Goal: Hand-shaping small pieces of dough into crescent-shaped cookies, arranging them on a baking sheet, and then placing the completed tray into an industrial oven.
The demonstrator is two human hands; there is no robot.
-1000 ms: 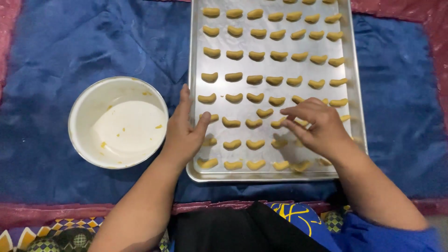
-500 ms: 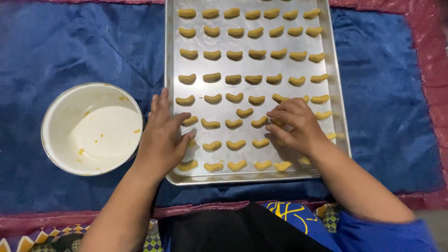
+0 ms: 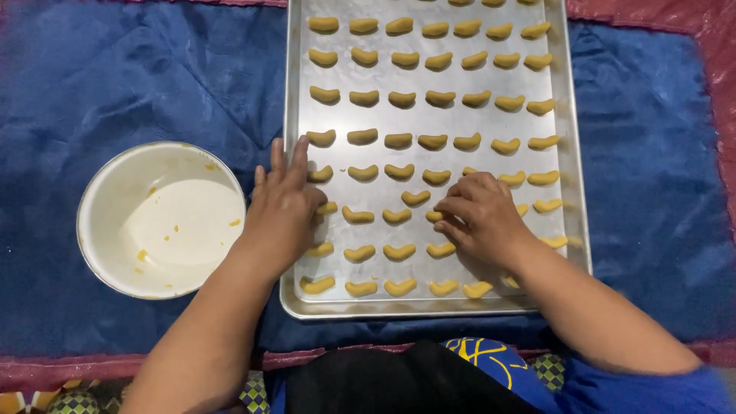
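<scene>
Crescent-shaped dough pieces (image 3: 399, 172) are laid in rows on a metal baking tray (image 3: 571, 153) set on a blue cloth (image 3: 138, 84). One piece (image 3: 434, 216) in the middle rows is pinched by the curled fingertips of the right hand (image 3: 479, 218). The left hand (image 3: 282, 208) is laid flat, fingers spread, over the tray's left rim. Neighbouring soft pieces could be flattened or nudged out of line by either palm, since several lie partly hidden beneath them. A white bowl (image 3: 161, 218) stands just beside the tray.

White bowl (image 3: 161, 218) w/ crumbs, on blue cloth (image 3: 115, 84), left of tray.
</scene>
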